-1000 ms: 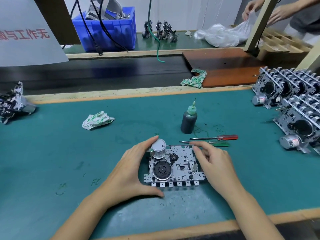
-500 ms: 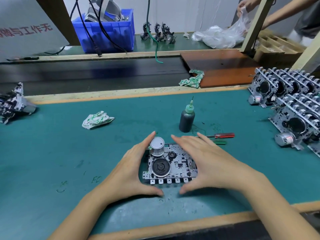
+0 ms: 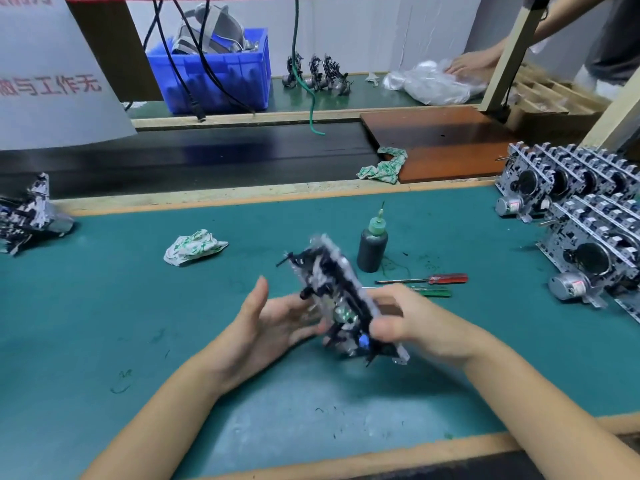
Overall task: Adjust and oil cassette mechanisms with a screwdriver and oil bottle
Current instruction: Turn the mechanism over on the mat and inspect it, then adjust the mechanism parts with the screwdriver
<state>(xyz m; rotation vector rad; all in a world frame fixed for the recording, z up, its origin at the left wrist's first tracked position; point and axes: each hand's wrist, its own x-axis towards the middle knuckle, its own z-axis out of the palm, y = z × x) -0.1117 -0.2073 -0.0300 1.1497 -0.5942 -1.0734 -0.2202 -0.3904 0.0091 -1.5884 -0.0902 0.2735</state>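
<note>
From the head camera, the only view we have, we judge the step in hand to be turning the cassette mechanism (image 3: 337,299) over to reach the side that needs adjusting and oiling. To do this well we should keep the frame pinched by its edges, clear of the small levers and the belt, and set it down flat and steady before reaching for a tool. Our right hand (image 3: 412,323) grips the mechanism's near right edge, thumb curled over the front and fingers behind. Our left hand (image 3: 273,320) is spread, palm up, fingers straight, cradling its lower left side. The mechanism stands tilted on edge between the two hands, lifted off the green mat (image 3: 104,323), and is blurred, so finer detail is lost to us. The oil bottle (image 3: 372,249) stands upright just beyond it, and the red screwdriver (image 3: 429,279) and green screwdriver (image 3: 429,291) lie on the mat close past our right hand, all untouched. More mechanisms (image 3: 581,216) are stacked far right.
</note>
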